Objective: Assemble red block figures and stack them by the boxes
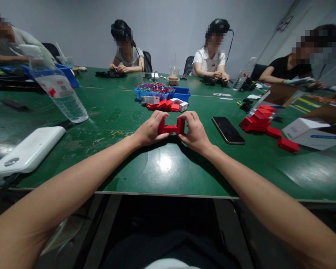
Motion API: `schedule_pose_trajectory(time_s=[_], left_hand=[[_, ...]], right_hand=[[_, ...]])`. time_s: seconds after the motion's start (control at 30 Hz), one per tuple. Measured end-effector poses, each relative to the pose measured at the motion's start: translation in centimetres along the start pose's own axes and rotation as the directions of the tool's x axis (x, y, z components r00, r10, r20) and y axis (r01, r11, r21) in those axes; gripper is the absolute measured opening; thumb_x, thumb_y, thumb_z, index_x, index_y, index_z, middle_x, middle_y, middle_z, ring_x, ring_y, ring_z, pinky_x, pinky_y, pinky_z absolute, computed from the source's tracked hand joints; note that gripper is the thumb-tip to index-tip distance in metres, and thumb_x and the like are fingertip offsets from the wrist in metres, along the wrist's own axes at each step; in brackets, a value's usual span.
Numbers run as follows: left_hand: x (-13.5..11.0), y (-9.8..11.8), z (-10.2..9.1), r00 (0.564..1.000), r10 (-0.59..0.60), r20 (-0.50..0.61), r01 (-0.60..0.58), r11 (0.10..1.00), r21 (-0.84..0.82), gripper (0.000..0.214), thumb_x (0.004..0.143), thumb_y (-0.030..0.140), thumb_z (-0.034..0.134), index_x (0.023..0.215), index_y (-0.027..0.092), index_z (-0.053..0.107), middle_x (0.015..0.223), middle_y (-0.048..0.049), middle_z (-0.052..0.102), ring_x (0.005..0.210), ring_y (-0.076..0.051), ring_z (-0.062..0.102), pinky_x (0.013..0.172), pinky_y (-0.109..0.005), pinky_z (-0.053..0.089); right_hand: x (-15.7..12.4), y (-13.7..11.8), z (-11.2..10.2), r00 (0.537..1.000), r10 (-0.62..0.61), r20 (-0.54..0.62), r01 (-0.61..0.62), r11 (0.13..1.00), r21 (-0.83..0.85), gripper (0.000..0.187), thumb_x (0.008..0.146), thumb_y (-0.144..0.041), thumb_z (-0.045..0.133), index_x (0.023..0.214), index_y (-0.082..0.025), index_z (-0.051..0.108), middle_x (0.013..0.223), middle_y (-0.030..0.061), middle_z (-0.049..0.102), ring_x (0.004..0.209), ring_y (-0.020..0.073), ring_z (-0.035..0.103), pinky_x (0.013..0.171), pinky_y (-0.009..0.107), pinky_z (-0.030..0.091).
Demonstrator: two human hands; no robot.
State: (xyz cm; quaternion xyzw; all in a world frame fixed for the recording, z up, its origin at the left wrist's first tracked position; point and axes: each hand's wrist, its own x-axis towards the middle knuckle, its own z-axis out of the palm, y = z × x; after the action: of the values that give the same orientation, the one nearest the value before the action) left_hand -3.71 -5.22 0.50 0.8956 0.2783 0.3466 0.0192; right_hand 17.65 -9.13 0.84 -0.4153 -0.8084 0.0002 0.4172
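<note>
Between my two hands is a red U-shaped plastic piece (170,129), held just above the green table (156,175). My left hand (151,129) is closed on its left upright, fingers over the top and thumb below. On the other upright my right hand (195,131) grips in the same way. Just beyond my fingers lie several red plastic pieces (164,105) and white box-like pieces (150,99). Behind them stand blue bins (182,93), one heaped with thin coloured wires (155,88).
A dark phone (228,130) lies to the right, near stacked red blocks (258,118) and a white carton (315,130). At left are a white power bank (28,151) and a tilted-looking water bottle (60,89). Several people sit around the table, their hands on dark items.
</note>
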Motion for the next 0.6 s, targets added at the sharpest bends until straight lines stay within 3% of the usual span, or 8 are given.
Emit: schedule_pose_trajectory(time_s=[0.23,0.4,0.6], left_hand=[[-0.15,-0.46,-0.06,0.98,-0.158,0.119,0.162,0.987,-0.024,0.063,0.078,0.043,0.067,0.127,0.012,0.046,0.123,-0.0174,0.058,0.111,-0.029,0.059,0.097,-0.045,0.048],[-0.14,-0.32,-0.23,0.971,-0.186,0.152,0.19,0.982,-0.013,0.057,0.074,0.032,0.066,0.126,0.015,0.048,0.122,-0.015,0.061,0.107,-0.028,0.062,0.093,-0.043,0.051],[-0.24,-0.37,-0.08,0.975,-0.177,0.132,0.186,0.981,-0.053,0.065,0.074,0.035,0.065,0.132,0.012,0.044,0.133,-0.0197,0.055,0.12,-0.031,0.057,0.101,-0.046,0.046]], right_hand=[[-0.09,-0.18,0.4,0.997,-0.075,-0.022,0.074,0.997,-0.035,0.042,0.069,-0.009,0.061,0.106,-0.023,0.048,0.11,0.01,0.054,0.104,0.026,0.054,0.088,0.04,0.05],[-0.27,-0.28,0.42,0.98,-0.187,0.069,0.19,0.981,-0.037,0.048,0.071,-0.012,0.065,0.115,-0.024,0.048,0.119,0.01,0.05,0.107,0.0253,0.055,0.09,0.04,0.051],[-0.17,-0.74,0.04,0.943,-0.299,0.146,0.302,0.953,-0.001,0.045,0.081,-0.01,0.055,0.121,-0.028,0.047,0.124,0.0092,0.051,0.114,0.0237,0.054,0.094,0.039,0.05]])
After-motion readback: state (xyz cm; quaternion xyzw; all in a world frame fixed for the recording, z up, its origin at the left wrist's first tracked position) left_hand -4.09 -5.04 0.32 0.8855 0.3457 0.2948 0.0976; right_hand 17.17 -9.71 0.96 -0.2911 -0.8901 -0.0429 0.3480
